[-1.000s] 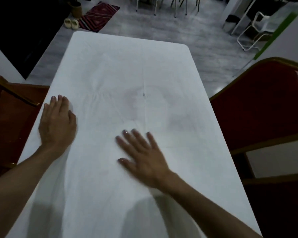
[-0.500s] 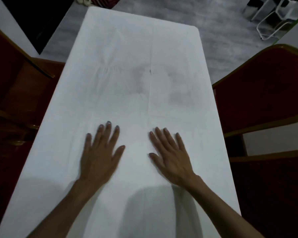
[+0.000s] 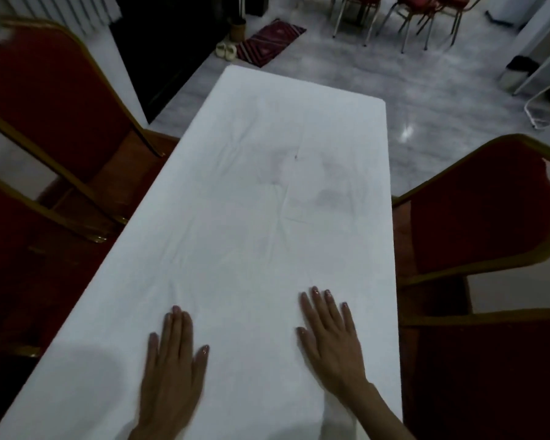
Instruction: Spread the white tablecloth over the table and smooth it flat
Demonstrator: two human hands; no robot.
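Observation:
The white tablecloth (image 3: 267,217) covers the whole long table, from its near end to its far end. Faint creases and a centre fold line run through its middle. My left hand (image 3: 172,366) lies flat, palm down, on the cloth near the close end, left of centre. My right hand (image 3: 332,339) rests flat on the cloth to the right, fingers apart and pointing away from me. Neither hand holds anything. A small fold of cloth stands up beside my right wrist.
Red chairs with gold frames stand close to the table: two on the left (image 3: 45,106), two on the right (image 3: 477,211). Beyond the far end lie grey floor, a patterned rug (image 3: 270,42), pale slippers (image 3: 226,50) and more chairs (image 3: 410,14).
My left hand slid from the table's left edge to the middle. Both hands then drew back toward the near end while staying flat. The view tilted up to show more of the room.

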